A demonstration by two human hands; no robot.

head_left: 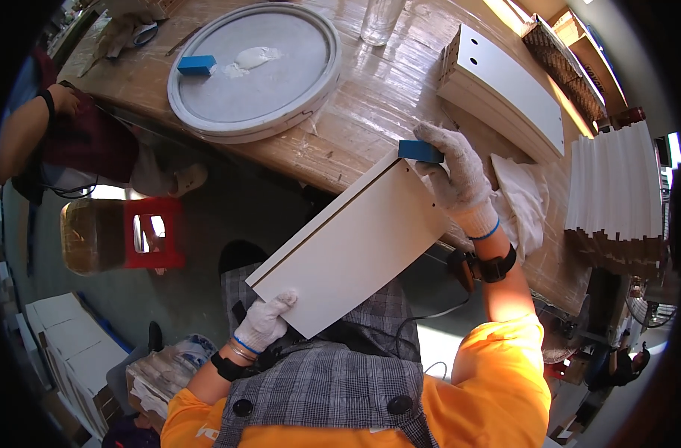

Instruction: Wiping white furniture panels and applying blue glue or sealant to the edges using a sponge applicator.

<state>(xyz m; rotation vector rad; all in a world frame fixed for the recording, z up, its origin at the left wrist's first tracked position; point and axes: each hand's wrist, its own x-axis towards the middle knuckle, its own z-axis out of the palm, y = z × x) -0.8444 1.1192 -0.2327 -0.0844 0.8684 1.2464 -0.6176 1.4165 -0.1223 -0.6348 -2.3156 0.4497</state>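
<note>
A long white board (355,243) with a dark groove along one edge lies slanted over my lap, its far end at the table edge. My left hand (264,321), in a white knitted glove, is closed on the board's near left corner. In my gloved right hand (460,172) is a blue block (420,151), pinched by the fingers at the board's far corner. On the table, a second blue block (196,65) sits on a round grey lid (296,45), beside a smear of white paste (252,60).
White boards (505,82) are stacked on the table (370,89) at the right, with another tall stack (615,183) beyond. A white cloth (518,205) lies near my right wrist. A clear glass (383,21) stands far back. Another person's arm (27,134) and a red stool (154,233) are at left.
</note>
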